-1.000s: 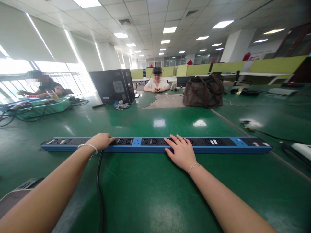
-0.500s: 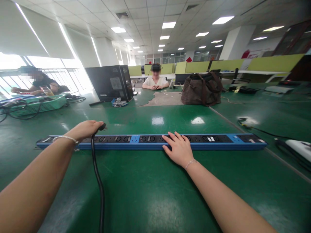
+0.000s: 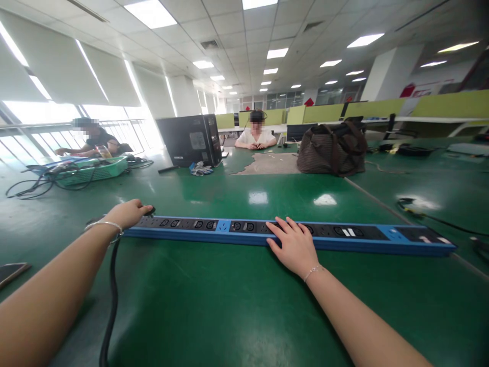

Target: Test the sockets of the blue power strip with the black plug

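A long blue power strip (image 3: 223, 226) with black socket panels lies across the green table. My left hand (image 3: 129, 213) is closed round a black power plug (image 3: 152, 210) over the strip's left part. From that hand a thick black cable (image 3: 113, 300) hangs down toward the bottom edge. Whether the plug touches the sockets I cannot tell. My right hand (image 3: 293, 244) rests with spread fingers on the strip, right of its middle, and hides some sockets. The strip's left end is partly behind my left wrist.
Farther back stand a black computer case (image 3: 187, 140), grey gloves (image 3: 201, 168) and a brown bag (image 3: 330, 148). A green basket (image 3: 95, 173) with cables is at the left. A phone (image 3: 13, 272) lies at lower left. Two people sit beyond.
The view has swung left, so the scene appears shifted right. My left hand has moved with the plug leftward along the strip and lower. The right hand keeps its place on the strip.
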Demonstrator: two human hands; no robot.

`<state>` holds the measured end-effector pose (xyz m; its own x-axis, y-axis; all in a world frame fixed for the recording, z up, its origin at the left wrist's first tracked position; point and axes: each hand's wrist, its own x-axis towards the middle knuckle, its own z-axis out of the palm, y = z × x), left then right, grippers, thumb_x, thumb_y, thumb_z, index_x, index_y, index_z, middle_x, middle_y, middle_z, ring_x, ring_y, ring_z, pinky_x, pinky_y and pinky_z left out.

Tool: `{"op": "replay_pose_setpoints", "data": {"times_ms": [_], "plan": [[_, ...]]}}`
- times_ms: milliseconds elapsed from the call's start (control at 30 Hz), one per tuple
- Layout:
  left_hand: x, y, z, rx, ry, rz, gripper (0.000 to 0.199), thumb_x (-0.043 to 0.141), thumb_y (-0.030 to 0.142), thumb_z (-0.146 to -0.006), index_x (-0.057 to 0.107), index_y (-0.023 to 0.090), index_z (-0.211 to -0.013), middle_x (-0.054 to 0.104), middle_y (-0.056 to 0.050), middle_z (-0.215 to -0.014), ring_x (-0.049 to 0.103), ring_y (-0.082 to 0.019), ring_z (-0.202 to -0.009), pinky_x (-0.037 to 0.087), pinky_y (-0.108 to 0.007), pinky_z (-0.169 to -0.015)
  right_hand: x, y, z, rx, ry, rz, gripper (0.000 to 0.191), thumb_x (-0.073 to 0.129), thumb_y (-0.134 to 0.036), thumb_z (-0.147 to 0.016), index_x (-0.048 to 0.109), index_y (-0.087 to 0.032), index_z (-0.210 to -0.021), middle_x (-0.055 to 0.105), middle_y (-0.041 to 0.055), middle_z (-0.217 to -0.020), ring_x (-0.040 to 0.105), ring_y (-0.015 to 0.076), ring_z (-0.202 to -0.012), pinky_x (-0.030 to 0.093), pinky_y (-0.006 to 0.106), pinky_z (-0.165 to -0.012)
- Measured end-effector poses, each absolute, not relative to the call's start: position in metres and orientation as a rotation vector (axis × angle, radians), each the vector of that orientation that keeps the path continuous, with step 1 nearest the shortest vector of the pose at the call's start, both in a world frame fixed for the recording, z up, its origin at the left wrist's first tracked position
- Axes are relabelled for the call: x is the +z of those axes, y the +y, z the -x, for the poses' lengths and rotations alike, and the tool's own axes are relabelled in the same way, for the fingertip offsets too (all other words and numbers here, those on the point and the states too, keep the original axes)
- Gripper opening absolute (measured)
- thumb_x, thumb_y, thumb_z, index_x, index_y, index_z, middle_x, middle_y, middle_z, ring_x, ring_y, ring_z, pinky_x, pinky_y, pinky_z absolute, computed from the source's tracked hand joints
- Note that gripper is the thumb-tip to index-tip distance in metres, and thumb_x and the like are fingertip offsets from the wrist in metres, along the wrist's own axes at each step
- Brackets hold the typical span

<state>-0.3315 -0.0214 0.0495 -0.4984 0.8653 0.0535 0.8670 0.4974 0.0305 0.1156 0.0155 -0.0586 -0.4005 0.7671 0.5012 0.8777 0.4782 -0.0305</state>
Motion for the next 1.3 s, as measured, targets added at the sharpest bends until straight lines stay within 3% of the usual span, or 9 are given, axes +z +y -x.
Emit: {"op": "replay_pose_setpoints", "data": {"times_ms": [200,433,700,1300], "plan": [[0.034,-0.027,0.351,0.064,-2.841,1.476,0.048,0.028,0.051,-0.083,0.058,0.013,-0.087,0.066,-0.010,-0.078,0.061,-0.021,-0.067,0.044,-0.029,-0.062,-0.059,0.016,-0.115,-0.339,-2.280,1.361,0.040,0.041,-0.043,-0.085,0.051,-0.036,-0.123,0.050,0.0007,-0.130,0.039,0.0254,-0.121,0.025,0.043,-0.096],[0.029,-0.029,0.371,0.033,-2.833,1.289,0.053,0.024,0.051,-0.083,0.055,0.012,-0.100,0.061,-0.019,-0.109,0.058,-0.030,-0.096,0.043,-0.034,-0.074,-0.059,0.017,-0.116,-0.351,-2.285,1.352,0.041,0.042,-0.043,-0.084,0.052,-0.035,-0.123,0.050,0.0012,-0.130,0.039,0.0257,-0.121,0.026,0.044,-0.096],[0.016,-0.037,0.401,0.053,-2.860,1.184,0.052,0.024,0.048,-0.084,0.054,0.010,-0.102,0.060,-0.023,-0.108,0.059,-0.033,-0.096,0.043,-0.034,-0.072,-0.059,0.017,-0.116,-0.350,-2.291,1.354,0.041,0.042,-0.043,-0.084,0.051,-0.035,-0.123,0.050,0.0015,-0.130,0.040,0.0261,-0.120,0.026,0.044,-0.095],[0.011,-0.035,0.410,0.097,-2.816,1.253,0.049,0.029,0.049,-0.084,0.056,0.010,-0.100,0.064,-0.020,-0.101,0.061,-0.029,-0.091,0.044,-0.032,-0.070,-0.060,0.019,-0.117,-0.374,-2.302,1.343,0.041,0.042,-0.042,-0.084,0.052,-0.035,-0.123,0.051,0.0020,-0.129,0.040,0.0267,-0.120,0.027,0.045,-0.094]]}}
